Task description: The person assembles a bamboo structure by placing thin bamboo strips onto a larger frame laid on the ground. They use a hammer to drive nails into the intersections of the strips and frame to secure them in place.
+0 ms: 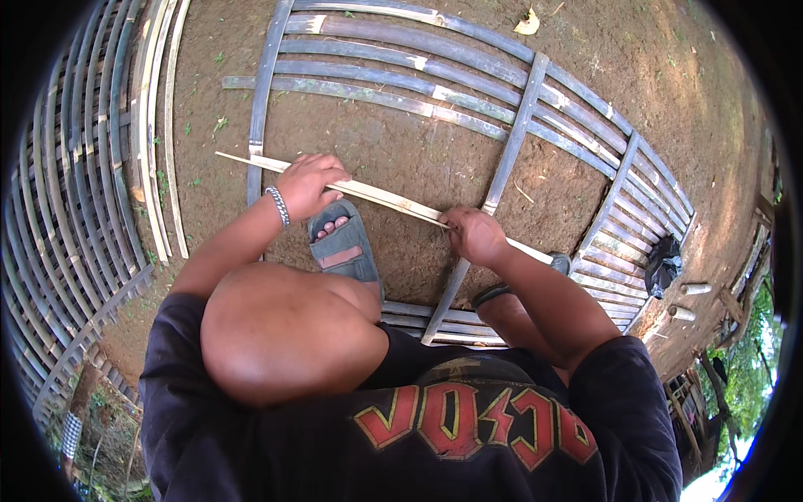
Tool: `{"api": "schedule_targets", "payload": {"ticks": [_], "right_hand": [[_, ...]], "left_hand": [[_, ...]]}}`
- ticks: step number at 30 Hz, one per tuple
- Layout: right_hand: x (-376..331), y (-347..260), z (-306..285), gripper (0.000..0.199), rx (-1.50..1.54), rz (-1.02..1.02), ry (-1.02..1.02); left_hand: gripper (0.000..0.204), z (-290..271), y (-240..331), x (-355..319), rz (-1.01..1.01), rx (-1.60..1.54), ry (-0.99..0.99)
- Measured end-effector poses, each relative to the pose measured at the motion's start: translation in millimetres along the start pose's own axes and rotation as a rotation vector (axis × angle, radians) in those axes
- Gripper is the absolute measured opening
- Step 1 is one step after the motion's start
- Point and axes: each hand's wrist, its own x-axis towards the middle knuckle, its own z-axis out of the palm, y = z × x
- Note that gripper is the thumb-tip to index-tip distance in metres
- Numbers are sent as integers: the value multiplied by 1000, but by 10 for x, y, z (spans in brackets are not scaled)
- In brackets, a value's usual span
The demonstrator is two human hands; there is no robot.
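The raised knee sits nearest the lens, at 6 o'clock. Beyond it, the left hand closes its grip over a pale bamboo strip; the right hand pinches the same strip toward 3 o'clock. Keep both hands pressing evenly so the strip stays flat on the grey slat frame. The strip is thin, straight and light yellow, running from 9 o'clock to 4 o'clock across the bare ground, beside the sandalled foot.
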Motion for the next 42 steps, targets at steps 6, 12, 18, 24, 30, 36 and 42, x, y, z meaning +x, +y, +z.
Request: {"api": "schedule_targets", "payload": {"ticks": [6, 12, 18, 24, 30, 36, 42], "right_hand": [[157, 124, -201, 23, 386, 187, -149], [166, 211, -250, 29, 441, 184, -117], [45, 173, -383, 33, 338, 197, -65], [25, 202, -447, 33, 305, 189, -32], [19, 169, -490, 36, 256, 166, 16], [52, 110, -502, 37, 244, 166, 31], [70, -273, -608, 37, 331, 108, 57]], "left_hand": [[16, -238, -96, 135, -49, -44, -25], [18, -302, -22, 256, -121, -78, -6], [19, -280, 7, 327, -177, -138, -26], [23, -207, -15, 367, -170, -148, -13], [23, -171, -28, 397, -174, -194, -11], [20, -198, 4, 380, -213, -199, -12], [18, -632, 290, 520, -78, -37, 63]]}}
